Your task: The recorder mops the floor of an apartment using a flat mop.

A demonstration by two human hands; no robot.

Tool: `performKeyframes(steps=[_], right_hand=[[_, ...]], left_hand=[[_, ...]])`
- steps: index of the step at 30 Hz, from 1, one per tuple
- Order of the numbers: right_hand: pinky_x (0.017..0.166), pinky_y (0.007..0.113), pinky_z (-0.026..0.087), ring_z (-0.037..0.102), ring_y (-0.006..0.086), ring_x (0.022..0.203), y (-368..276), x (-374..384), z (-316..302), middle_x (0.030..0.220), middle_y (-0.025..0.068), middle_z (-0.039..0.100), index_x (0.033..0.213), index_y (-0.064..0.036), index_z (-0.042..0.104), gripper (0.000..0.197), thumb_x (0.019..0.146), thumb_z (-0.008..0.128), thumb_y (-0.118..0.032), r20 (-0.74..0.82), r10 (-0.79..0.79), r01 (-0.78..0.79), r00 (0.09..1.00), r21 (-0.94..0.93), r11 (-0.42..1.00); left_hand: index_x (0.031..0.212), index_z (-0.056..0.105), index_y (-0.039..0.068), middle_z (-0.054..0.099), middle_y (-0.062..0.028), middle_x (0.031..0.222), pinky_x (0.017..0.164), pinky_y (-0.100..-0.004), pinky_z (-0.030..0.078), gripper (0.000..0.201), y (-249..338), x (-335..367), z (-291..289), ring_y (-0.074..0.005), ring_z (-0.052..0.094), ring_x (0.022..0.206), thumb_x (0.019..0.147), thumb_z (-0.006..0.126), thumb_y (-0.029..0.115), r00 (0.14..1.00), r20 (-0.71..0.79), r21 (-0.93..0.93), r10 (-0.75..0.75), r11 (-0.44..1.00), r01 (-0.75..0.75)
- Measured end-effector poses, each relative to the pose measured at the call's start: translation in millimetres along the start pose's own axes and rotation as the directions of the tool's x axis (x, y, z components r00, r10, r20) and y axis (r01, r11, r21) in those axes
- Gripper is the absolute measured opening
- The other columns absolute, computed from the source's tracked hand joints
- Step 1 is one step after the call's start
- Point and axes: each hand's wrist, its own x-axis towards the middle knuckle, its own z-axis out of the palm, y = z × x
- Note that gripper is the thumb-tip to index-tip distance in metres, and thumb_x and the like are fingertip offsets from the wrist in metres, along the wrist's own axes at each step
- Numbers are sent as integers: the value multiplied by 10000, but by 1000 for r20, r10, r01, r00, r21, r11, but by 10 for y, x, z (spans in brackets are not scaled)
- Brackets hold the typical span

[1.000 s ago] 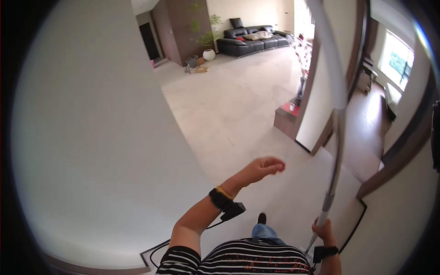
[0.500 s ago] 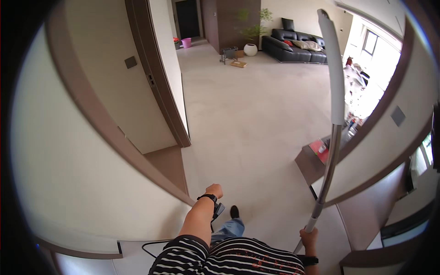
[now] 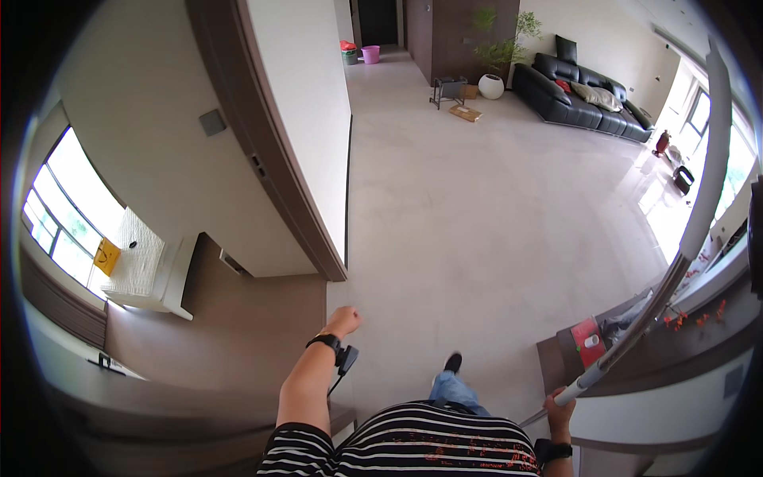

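My right hand (image 3: 561, 407), low on the right, is wrapped round a long metal pole (image 3: 633, 342). The pole slants up and to the right past the sofa side of the room. Its far part is a long, pale grey-white section (image 3: 712, 163); what kind of tool this is I cannot tell. My left hand (image 3: 344, 320) is held out ahead of my body, its fingers curled closed with nothing showing in them. A black band with a small dark device (image 3: 346, 359) and a cable sits at the left wrist.
A brown door frame (image 3: 280, 151) stands at the left, beside a room with a white cabinet (image 3: 151, 278). On the right is a low brown cabinet (image 3: 556, 358) with a red item. Farther off are a black sofa (image 3: 584, 103), a white plant pot (image 3: 491, 87) and a pink bucket (image 3: 370, 54).
I have moved forward, and the room on the left has come into view. The pole has tilted farther right in my right hand. My left hand stays closed, swung slightly left.
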Motion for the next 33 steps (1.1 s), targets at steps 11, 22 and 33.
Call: performKeyframes(steps=[11, 22, 33], right_hand=[[497, 244, 440, 540, 102, 542, -932, 3931, 2113, 624, 4, 520, 735, -60, 507, 149, 721, 644, -3, 262, -131, 50, 956, 294, 954], [615, 260, 445, 516, 114, 633, -1775, 6663, 3983, 683, 35, 535, 779, -55, 482, 124, 792, 557, 43, 205, -290, 201, 935, 367, 908], [584, 262, 454, 546, 123, 602, -2644, 9162, 5625, 645, 35, 543, 766, -39, 507, 117, 783, 619, -12, 64, -189, 175, 980, 176, 969]], left_hand=[[660, 697, 166, 680, -62, 746, 634, -373, 515, 166, -1217, -306, 713, -216, 664, 725, 727, 622, 298, 897, 297, 359, -327, 909, 212], [1051, 615, 185, 639, -101, 1041, 800, -434, 491, 325, -819, 1434, 945, -280, 615, 971, 807, 527, 380, 775, 551, 345, -308, 930, 125], [967, 615, 5, 656, -92, 795, 634, -267, 509, 220, 408, 8206, -2681, -165, 642, 663, 873, 551, 193, 952, -168, -637, -255, 765, 92]])
